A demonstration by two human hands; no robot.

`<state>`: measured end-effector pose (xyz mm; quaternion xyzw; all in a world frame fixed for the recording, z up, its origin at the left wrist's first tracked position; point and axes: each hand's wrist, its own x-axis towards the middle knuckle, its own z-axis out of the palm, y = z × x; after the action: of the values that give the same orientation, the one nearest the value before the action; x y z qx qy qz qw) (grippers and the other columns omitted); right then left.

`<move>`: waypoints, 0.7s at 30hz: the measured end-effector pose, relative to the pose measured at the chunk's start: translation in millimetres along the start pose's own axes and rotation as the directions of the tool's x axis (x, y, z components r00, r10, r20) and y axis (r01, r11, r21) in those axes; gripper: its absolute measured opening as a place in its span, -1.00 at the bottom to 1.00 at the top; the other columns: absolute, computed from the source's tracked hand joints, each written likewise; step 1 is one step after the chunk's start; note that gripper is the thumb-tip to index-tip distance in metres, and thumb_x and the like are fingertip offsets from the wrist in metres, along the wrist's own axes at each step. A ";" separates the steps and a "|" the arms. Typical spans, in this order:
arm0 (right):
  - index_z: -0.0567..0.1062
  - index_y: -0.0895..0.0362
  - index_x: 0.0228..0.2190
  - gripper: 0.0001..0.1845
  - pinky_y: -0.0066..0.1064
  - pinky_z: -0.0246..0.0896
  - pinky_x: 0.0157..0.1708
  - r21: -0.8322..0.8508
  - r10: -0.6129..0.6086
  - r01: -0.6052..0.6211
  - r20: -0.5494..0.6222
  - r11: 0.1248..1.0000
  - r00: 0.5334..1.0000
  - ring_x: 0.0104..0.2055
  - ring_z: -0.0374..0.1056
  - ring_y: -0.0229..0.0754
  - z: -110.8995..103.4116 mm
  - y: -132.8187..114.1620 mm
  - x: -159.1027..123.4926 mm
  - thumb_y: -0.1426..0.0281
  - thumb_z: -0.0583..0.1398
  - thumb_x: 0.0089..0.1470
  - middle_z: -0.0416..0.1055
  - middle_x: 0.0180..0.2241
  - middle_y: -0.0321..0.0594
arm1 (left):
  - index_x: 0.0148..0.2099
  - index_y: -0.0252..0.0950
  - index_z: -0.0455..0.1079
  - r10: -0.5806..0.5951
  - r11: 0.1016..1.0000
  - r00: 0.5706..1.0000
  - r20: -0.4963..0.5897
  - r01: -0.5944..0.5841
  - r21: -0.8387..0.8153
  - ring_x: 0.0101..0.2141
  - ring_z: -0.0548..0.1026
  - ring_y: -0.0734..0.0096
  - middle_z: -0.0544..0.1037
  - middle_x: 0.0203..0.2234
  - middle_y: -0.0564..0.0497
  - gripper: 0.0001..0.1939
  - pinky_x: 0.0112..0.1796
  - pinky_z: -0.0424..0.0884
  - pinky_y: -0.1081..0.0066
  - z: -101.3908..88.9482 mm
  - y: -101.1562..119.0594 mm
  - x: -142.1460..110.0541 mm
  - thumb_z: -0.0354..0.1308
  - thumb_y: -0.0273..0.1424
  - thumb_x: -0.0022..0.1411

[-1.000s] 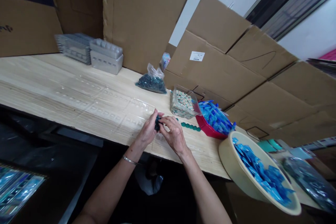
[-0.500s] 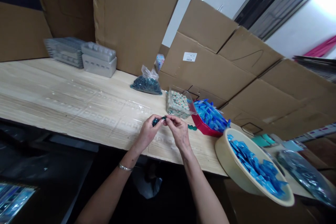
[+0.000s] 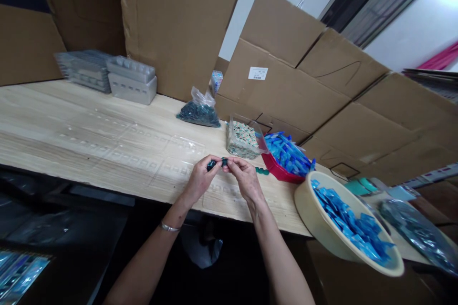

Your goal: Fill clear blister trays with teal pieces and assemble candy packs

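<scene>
Far left of the clear tub, stacked plastic trays (image 3: 132,86) stand on the bench (image 3: 32,109); nearer it, flat clear trays (image 3: 130,157) lie on the wood. A bag of dark pieces (image 3: 198,114) sits just left of the tub. Nearer the person than the tub, the left hand (image 3: 199,181) curls closed around dark green pieces (image 3: 211,165), and its fingertips meet those of the right hand (image 3: 247,182), pinched at a small green piece (image 3: 224,162) (whose grip bears it, I cannot tell). Handling looks partway: a short green row (image 3: 262,170) lies right of the clear tub (image 3: 238,150), near the red bin (image 3: 284,174); the bag holds plenty more.
</scene>
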<state>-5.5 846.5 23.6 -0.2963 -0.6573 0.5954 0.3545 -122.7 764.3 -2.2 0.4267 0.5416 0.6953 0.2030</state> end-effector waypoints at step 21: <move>0.46 0.10 -0.32 -0.86 -0.36 0.38 -0.26 -0.638 -0.499 0.410 0.046 0.652 0.866 -0.27 0.36 -0.19 16.4 -2.1 -20.8 0.44 0.10 0.07 0.38 -0.30 -0.15 | -0.24 -0.21 0.37 0.133 0.974 0.990 -0.040 -0.123 0.190 -0.29 0.41 0.32 0.48 -0.34 -0.03 -0.89 -0.21 0.25 0.40 10.7 -7.5 -11.5 0.06 -0.43 0.14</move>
<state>-7.0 820.0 22.7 -0.2617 -0.8449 0.2121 0.4156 -109.0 764.4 -13.0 0.4595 0.5809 0.6640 0.1025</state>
